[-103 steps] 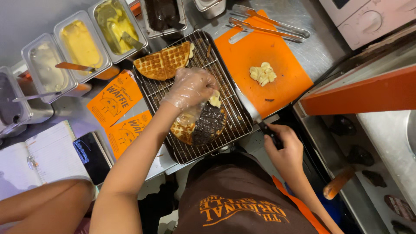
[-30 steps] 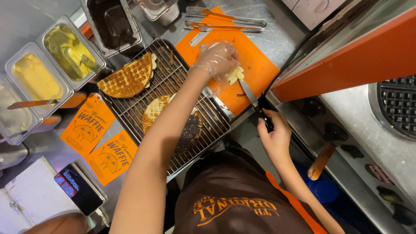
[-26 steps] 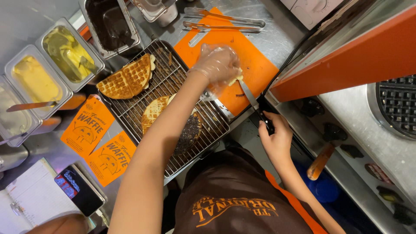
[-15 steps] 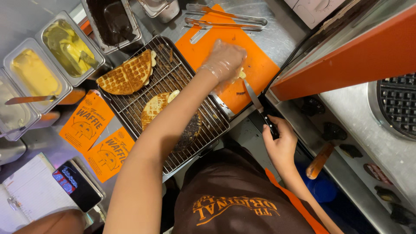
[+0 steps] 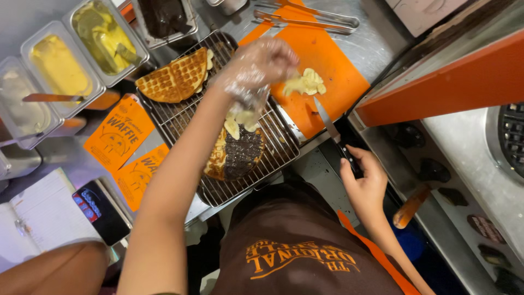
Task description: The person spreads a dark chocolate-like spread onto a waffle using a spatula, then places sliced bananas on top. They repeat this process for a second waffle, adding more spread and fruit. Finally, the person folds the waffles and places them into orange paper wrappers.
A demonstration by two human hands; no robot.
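Half a second ago our left hand (image 5: 256, 65) was over the orange cutting board (image 5: 333, 82); now we have drawn it back over the wire rack (image 5: 273, 158), and pale banana slices (image 5: 240, 119) hang just below its fingers, above the chocolate-covered waffle (image 5: 234, 154). Whether those fingers, inside a clear plastic glove, are pinching the slices or have just let them go, we cannot tell, since the hand is blurred.

Nearest us, our right hand (image 5: 363, 183) is wrapped tight round the dark handle of a knife (image 5: 333, 134), bare, at the counter's edge; the blade points up toward the board, its tip on the board's lower edge. Our brown apron (image 5: 295, 246) fills the bottom of the view.

On the rack the coated waffle lies toward the near end, half dark, half golden. Farther along the same rack a plain golden waffle (image 5: 177, 79) lies flat. A small heap of banana pieces (image 5: 305, 83) rests on the board, just beside our gloved hand. Two orange paper sleeves (image 5: 117, 134) lie left of the rack, a dark card reader (image 5: 98, 210) nearer us. Beyond, metal tubs hold yellow cream (image 5: 57, 68), a greenish sauce (image 5: 106, 35) and dark chocolate (image 5: 164, 16). Metal tongs (image 5: 305, 19) lie at the far end of the board
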